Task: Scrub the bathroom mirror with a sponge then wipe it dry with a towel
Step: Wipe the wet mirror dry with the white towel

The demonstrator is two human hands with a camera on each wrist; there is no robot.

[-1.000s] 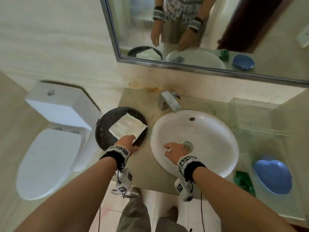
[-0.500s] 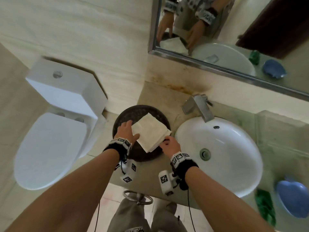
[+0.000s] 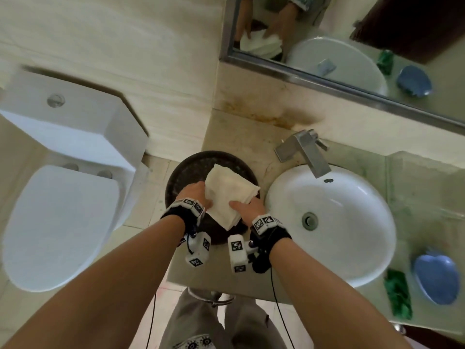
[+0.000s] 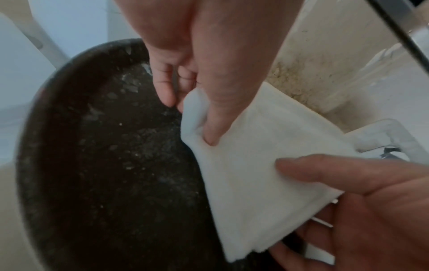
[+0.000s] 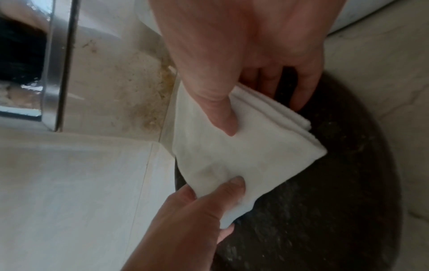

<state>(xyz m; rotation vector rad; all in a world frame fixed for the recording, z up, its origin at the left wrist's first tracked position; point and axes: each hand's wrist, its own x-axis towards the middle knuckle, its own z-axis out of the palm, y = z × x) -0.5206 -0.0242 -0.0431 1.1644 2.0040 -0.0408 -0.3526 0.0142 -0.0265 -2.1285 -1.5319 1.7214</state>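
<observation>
Both hands at frame centre in the head view, meeting on the folded white towel (image 3: 232,197) just above the dark round dish (image 3: 187,172). Left hand (image 3: 195,195) pinches the towel's left edge: thumb on top, fingers (image 4: 162,86) curled beneath, clear in the left wrist view. Right hand (image 3: 247,210) takes the lower right corner the same way, thumb over the top and fingers (image 5: 299,91) tucked under the stacked folds. Two-handed hold looks meant to keep the layers together while lifting, or to open it out; cannot tell which. Towel tilted, its near corner raised off the dish and hanging over the near rim; whether the far corner touches the dish is not clear. Dish holds nothing else visible, only pale specks on its dark surface, and sits on the bench (image 3: 254,157) at the left end, just beside the white sink (image 3: 352,222). Sink bowl has only its drain showing, tap (image 3: 304,149) above it. Lower right of frame: a green sponge (image 3: 398,295), crumpled, lying on the bench right beside a blue dish (image 3: 436,278) that looks bare inside. No hand near the sponge, so drying gear is being picked up, likely the wipe stage. Left of frame, toilet (image 3: 60,222), lid down. Upper right, the mirror (image 3: 352,26) with metal frame, well apart from the towel, reflecting the hands, sink and sponge.
</observation>
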